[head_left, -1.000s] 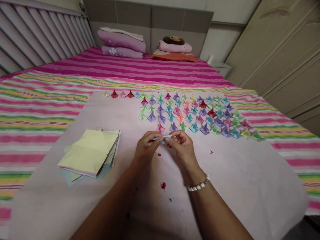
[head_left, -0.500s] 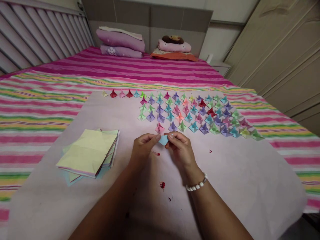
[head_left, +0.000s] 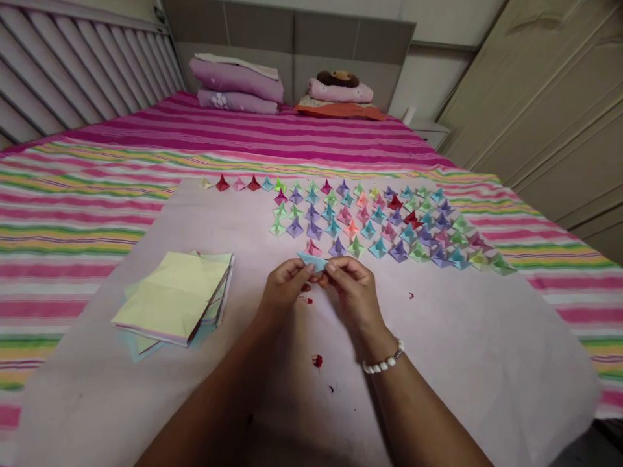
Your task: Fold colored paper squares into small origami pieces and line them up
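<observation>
A small folded piece of light blue paper is pinched between both hands above the pale sheet. My left hand grips its left part with thumb and fingers. On the other side, my right hand pinches its right end, and a white beaded bracelet circles that wrist. Just beyond the fingers stands a pink folded paper piece, partly hidden by the blue paper. Rows of small folded paper pieces in many colours spread across the far side of the sheet.
A stack of square paper sheets, yellow on top, lies at the left. Red scraps dot the pale sheet. Beneath it is a striped bedspread. Folded bedding sits by the headboard, and a rail borders the left.
The blue paper has turned in my fingers and now shows a wider, pointed shape reaching left over my left fingertips. My left hand has shifted slightly right.
</observation>
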